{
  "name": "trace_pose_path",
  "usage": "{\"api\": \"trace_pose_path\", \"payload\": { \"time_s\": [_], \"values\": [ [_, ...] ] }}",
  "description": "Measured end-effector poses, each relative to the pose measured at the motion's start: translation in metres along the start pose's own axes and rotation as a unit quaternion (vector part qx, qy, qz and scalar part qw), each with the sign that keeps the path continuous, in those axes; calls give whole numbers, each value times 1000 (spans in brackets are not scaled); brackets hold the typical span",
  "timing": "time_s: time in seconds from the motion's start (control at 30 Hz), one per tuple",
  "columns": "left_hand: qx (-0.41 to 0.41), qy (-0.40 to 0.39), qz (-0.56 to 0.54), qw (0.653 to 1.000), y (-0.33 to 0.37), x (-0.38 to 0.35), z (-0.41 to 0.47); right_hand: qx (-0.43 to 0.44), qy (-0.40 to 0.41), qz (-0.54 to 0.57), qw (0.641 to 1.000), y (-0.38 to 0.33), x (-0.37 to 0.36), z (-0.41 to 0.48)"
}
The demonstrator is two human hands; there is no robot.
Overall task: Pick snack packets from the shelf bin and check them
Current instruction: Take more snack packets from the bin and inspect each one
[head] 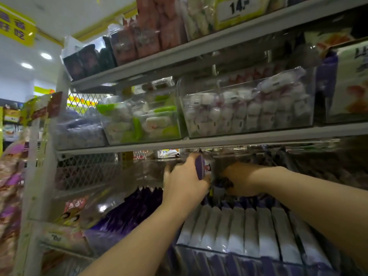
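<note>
My left hand (185, 180) grips a purple snack packet (200, 166), held upright just under the middle shelf edge. My right hand (239, 180) reaches into the clear shelf bin (258, 257) beside it, fingers curled down among the packets; what they hold is blurred and hidden. The bin holds a row of several white-and-purple packets (249, 230) standing on edge. A stack of dark purple packets (131, 214) fills the bin to the left.
The middle shelf (219, 141) runs just above both hands, carrying clear bins of white sweets (249, 110) and green-white sweets (143, 120). A white upright post (37, 176) stands at the left. Hanging snack bags (10, 186) line the far left.
</note>
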State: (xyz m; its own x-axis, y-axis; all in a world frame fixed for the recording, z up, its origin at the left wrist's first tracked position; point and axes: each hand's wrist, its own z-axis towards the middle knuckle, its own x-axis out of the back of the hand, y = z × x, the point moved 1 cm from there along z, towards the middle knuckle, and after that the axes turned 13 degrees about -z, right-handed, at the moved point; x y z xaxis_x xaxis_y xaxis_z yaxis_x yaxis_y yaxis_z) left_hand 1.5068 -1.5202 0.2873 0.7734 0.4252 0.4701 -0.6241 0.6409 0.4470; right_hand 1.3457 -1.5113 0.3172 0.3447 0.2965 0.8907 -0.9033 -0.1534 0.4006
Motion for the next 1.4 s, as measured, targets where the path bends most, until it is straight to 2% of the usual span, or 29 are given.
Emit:
{"api": "trace_pose_path", "payload": {
  "time_s": [0.17, 0.27, 0.53, 0.73, 0.87, 0.93, 1.03, 1.1, 1.17, 1.3, 1.4],
  "values": [
    [22, -55, 6, 998, -7, -21, 22, 33, -5, -15, 999, 3, -1, 8],
    [24, -107, 99, 989, -9, -36, 36, 53, 4, -18, 998, 6, -4, 13],
    [-112, -128, 335, 927, -13, -56, 46, 66, 19, -15, 998, 13, -9, 14],
    [-155, -196, 344, 905, -11, -48, 44, 75, 4, -5, 997, 11, -8, 8],
    [-142, -259, 326, 898, -15, -40, 43, 71, 2, -18, 997, 10, -9, 7],
    [-149, -292, 371, 869, -19, -43, 43, 72, 2, -23, 997, 10, -10, 8],
    [-167, -324, 467, 806, -24, -53, 44, 78, -1, -31, 996, 10, -10, 8],
    [-179, -333, 494, 783, -23, -56, 45, 81, -4, -30, 996, 9, -8, 7],
    [-187, -332, 479, 791, -22, -54, 45, 84, 3, -31, 996, 9, -6, 6],
    [-131, -309, 316, 887, -25, -39, 43, 78, 3, -39, 996, 12, -1, -3],
    [-114, -289, 221, 924, -23, -29, 41, 57, -13, -69, 996, 23, 1, -14]
  ]
}}
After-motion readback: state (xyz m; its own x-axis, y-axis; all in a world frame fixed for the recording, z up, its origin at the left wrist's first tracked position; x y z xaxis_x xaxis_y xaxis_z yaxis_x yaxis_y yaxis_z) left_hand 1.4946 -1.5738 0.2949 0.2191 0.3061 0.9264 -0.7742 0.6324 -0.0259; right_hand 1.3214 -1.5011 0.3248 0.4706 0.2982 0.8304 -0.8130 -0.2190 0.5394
